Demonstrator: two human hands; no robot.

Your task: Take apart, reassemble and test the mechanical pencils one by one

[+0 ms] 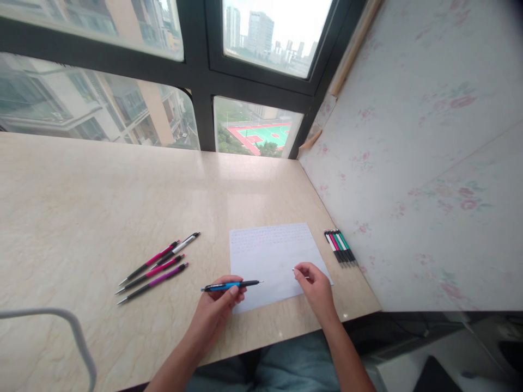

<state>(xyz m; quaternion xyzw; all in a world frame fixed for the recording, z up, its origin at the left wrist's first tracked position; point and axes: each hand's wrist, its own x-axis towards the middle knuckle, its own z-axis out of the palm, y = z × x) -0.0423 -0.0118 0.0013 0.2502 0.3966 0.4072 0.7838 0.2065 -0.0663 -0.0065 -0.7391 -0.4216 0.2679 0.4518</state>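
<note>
My left hand point(223, 299) is closed around a blue pen with a black grip point(232, 286), held nearly level above the lower left of a paper sheet. A thin point sticks out of the pen's right end, without the wide silver cone seen on the pens at the left. Over the sheet's right side, my right hand point(314, 283) pinches a small silvery piece point(293, 269), mostly hidden by the fingertips; it looks like a pen tip. Below both hands lies the white paper point(265, 264), with rows of handwriting along its top.
Several pink, purple and white pens point(155, 267) lie slanted on the marble-patterned tabletop point(102, 207) at left. A row of several pens point(340, 247) rests by the flowered wall point(408, 163). A grey curved tube point(61, 313) is at lower left. Windows stand behind.
</note>
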